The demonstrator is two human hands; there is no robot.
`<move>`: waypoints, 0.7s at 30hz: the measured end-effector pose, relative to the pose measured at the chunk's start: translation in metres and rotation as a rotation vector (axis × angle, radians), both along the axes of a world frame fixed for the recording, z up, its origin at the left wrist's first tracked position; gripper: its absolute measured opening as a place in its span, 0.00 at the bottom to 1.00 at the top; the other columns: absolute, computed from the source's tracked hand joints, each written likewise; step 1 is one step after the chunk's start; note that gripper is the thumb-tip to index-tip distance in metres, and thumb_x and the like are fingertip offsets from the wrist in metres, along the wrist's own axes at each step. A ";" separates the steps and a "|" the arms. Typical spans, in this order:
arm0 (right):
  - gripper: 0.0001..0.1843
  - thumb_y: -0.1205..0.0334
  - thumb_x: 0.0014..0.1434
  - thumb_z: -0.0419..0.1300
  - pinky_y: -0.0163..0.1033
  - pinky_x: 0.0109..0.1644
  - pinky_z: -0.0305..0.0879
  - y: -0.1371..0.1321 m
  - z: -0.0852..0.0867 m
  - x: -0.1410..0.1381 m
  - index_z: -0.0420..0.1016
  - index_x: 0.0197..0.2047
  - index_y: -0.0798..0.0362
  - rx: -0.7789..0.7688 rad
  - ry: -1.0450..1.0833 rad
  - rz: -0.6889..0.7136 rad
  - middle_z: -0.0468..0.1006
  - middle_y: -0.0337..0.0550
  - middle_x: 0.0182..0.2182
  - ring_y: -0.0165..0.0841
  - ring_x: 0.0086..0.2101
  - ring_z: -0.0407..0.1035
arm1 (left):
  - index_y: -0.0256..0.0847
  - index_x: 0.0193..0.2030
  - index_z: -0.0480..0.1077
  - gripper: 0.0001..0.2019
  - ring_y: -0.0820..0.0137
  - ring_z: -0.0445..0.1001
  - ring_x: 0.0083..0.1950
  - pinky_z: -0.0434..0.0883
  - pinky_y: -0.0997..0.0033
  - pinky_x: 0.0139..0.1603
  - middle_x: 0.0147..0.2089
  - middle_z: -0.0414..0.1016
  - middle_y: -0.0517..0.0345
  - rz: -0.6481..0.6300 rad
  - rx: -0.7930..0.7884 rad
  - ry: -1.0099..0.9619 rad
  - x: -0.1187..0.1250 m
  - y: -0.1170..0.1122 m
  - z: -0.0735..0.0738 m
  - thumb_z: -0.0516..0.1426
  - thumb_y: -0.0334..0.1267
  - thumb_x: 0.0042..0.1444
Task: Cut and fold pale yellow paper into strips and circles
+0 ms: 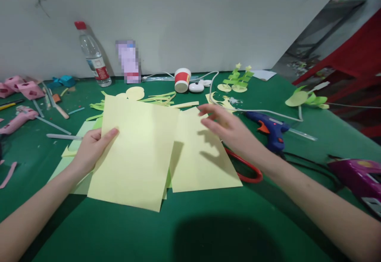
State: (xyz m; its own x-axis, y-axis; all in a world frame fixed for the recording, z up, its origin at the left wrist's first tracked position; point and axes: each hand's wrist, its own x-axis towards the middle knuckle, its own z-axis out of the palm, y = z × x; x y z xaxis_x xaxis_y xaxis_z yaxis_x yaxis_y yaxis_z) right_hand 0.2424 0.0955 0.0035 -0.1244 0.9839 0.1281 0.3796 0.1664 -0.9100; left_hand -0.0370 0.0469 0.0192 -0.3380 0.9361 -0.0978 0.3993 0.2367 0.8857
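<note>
My left hand (92,147) grips the left edge of a pale yellow sheet of paper (137,155), thumb on top, holding it raised above the table. A second pale yellow sheet (202,158) lies to its right, partly under the first. Over that sheet's upper right part hovers my right hand (222,123), fingers apart, with nothing in it. Red-handled scissors (251,174) lie beneath the right forearm, mostly hidden by the sheet. Light green sheets (59,174) show under the left hand, beside a white pen-like stick (61,136).
A blue glue gun (270,131) lies right, near a purple iron-like device (357,178). Along the wall stand a water bottle (95,61), a phone (129,61) and a paper cup (182,80). Paper strips (160,98), paper plants (238,80) and pink paper shapes (29,89) lie about.
</note>
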 end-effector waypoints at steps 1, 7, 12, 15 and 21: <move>0.17 0.53 0.49 0.57 0.35 0.30 0.62 -0.004 0.004 -0.008 0.69 0.42 0.50 -0.071 0.051 0.137 0.70 0.44 0.39 0.32 0.33 0.66 | 0.36 0.21 0.71 0.14 0.67 0.71 0.19 0.67 0.73 0.16 0.20 0.74 0.57 -0.025 -0.022 -0.004 0.002 -0.001 0.000 0.60 0.47 0.43; 0.06 0.62 0.47 0.61 0.31 0.21 0.56 -0.006 0.016 -0.032 0.67 0.25 0.54 -0.143 0.224 0.184 0.64 0.32 0.16 0.23 0.18 0.58 | 0.45 0.49 0.68 0.21 0.57 0.73 0.44 0.73 0.64 0.36 0.46 0.75 0.52 -0.121 -0.003 -0.024 0.012 -0.007 -0.003 0.53 0.52 0.51; 0.08 0.59 0.50 0.58 0.30 0.17 0.57 -0.006 0.019 -0.034 0.66 0.32 0.54 -0.163 0.332 0.177 0.66 0.32 0.19 0.25 0.19 0.63 | 0.53 0.64 0.43 0.28 0.61 0.38 0.67 0.49 0.59 0.64 0.67 0.42 0.64 -0.501 0.111 0.173 0.044 -0.014 0.009 0.47 0.49 0.57; 0.10 0.56 0.51 0.57 0.29 0.17 0.59 -0.014 0.021 -0.035 0.66 0.33 0.53 -0.168 0.429 0.234 0.68 0.35 0.22 0.26 0.22 0.66 | 0.53 0.64 0.29 0.29 0.67 0.28 0.67 0.37 0.59 0.66 0.68 0.26 0.69 -0.676 0.208 0.313 0.068 -0.011 0.012 0.42 0.44 0.61; 0.11 0.56 0.49 0.59 0.28 0.17 0.61 -0.021 0.025 -0.035 0.67 0.33 0.53 -0.138 0.484 0.243 0.70 0.39 0.30 0.26 0.25 0.66 | 0.50 0.64 0.22 0.33 0.65 0.26 0.67 0.35 0.55 0.65 0.68 0.20 0.63 -0.809 0.430 0.537 0.092 -0.001 -0.011 0.44 0.40 0.60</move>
